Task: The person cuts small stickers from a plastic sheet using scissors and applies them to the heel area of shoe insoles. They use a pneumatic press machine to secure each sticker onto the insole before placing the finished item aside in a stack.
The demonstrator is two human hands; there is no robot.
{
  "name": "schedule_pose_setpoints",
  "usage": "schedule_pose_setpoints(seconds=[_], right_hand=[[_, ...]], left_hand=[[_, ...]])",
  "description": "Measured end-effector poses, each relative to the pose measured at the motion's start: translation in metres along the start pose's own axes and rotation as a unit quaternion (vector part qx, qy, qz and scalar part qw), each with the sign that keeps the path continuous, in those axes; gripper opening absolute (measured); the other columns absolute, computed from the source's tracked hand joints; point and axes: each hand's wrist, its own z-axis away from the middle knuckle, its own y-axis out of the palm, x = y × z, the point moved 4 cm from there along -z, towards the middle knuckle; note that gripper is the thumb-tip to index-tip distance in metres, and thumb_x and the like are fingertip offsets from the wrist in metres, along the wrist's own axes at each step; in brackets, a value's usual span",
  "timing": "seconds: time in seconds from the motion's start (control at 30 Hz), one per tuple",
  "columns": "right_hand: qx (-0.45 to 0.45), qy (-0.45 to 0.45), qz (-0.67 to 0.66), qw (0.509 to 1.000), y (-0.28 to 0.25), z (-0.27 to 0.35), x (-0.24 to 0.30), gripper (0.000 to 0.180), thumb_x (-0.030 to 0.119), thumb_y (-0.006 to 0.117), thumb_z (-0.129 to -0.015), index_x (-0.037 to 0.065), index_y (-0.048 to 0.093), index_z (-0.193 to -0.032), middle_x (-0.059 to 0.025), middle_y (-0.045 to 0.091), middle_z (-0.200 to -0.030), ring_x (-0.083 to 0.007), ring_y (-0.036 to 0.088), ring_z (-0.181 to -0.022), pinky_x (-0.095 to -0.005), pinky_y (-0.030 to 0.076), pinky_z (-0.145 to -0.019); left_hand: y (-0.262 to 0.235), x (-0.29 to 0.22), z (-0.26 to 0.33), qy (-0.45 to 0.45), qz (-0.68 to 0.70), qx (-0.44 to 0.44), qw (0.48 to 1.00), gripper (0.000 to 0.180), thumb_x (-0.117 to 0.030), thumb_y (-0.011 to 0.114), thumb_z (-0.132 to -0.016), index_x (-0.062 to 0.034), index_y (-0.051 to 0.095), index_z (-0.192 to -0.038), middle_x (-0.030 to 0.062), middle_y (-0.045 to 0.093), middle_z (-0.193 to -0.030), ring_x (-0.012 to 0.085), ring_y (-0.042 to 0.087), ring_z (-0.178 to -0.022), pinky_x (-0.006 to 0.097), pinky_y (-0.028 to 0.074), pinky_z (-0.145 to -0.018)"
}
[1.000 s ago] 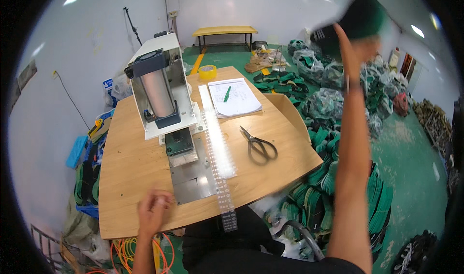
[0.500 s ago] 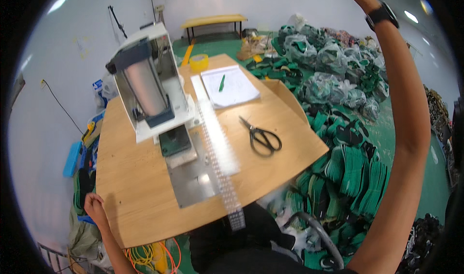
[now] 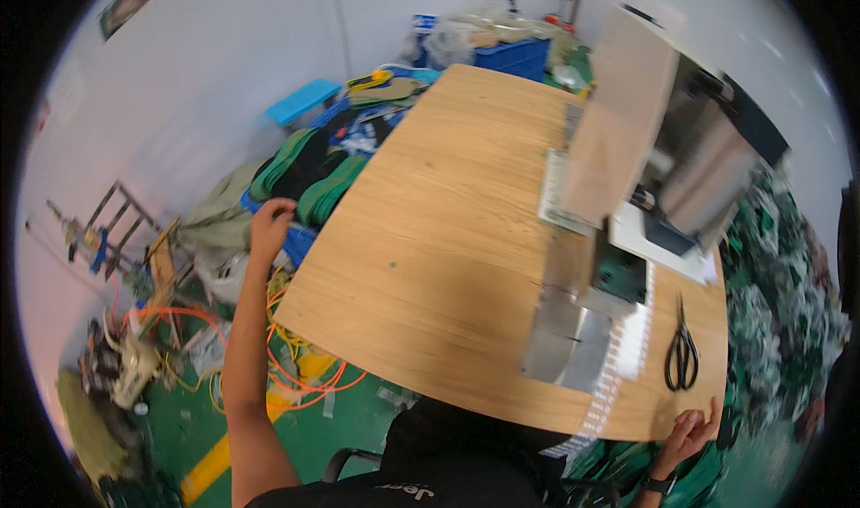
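My left hand (image 3: 271, 228) reaches out past the table's left edge, beside stacks of green and black flat pieces (image 3: 330, 190). Its fingers are slightly bent, with nothing visible between them; whether they touch the nearest stack, I cannot tell. Low on the right, my right hand (image 3: 688, 434) hovers at the table's front edge, fingers apart and holding nothing. Black-handled scissors (image 3: 682, 361) lie just beyond it. To its left, a white strip with rows of small marks (image 3: 606, 390) runs over the table edge.
A white-housed press with a metal cylinder (image 3: 708, 172) stands on the right of the wooden table (image 3: 430, 239), over a metal plate (image 3: 566, 347). Orange and yellow hoses (image 3: 305, 391) lie on the floor at left. A blue bin (image 3: 515, 57) stands behind. Green material is heaped at far right.
The view has swung left. My right hand has come down from high up to the table's front right. My left hand has stretched outward to the green and black stacks.
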Motion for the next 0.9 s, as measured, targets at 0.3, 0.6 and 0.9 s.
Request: schedule_pose_setpoints(seconds=[0.3,0.6,0.9], right_hand=[[-0.015,-0.04,0.128,0.991,0.018,-0.016,-0.024,0.028,0.016,0.067,-0.087,-0.006,0.057,-0.101,-0.0057,0.053,-0.069,-0.0096,0.041,-0.055,-0.0241,0.038,-0.048],[0.038,0.098,0.042,0.994,0.03,-0.01,0.0,0.017,0.011,0.054,-0.095,-0.005,0.055,-0.099,-0.0066,0.052,-0.072,-0.0122,0.045,-0.061,-0.0255,0.049,-0.059],[0.048,0.059,-0.021,0.997,0.044,-0.008,0.029,0.012,0.009,0.057,-0.093,-0.003,0.056,-0.092,-0.005,0.051,-0.067,-0.0131,0.044,-0.057,-0.0267,0.049,-0.06]], left_hand=[[0.046,0.066,-0.077,0.001,-0.26,0.1,0.961,0.033,-0.024,0.058,-0.078,-0.0025,0.069,-0.1,0.0187,0.066,-0.101,0.0334,0.062,-0.097,0.039,0.048,-0.086],[0.113,0.087,-0.081,-0.187,-0.47,0.283,0.815,0.125,-0.07,0.072,-0.057,-0.0086,0.014,-0.15,0.0231,0.034,-0.141,0.0397,0.034,-0.129,0.051,0.034,-0.099],[0.112,0.102,-0.067,-0.256,-0.372,0.228,0.862,0.11,-0.047,0.079,-0.059,-0.0098,0.023,-0.146,0.027,0.038,-0.136,0.0427,0.039,-0.127,0.054,0.036,-0.101]])
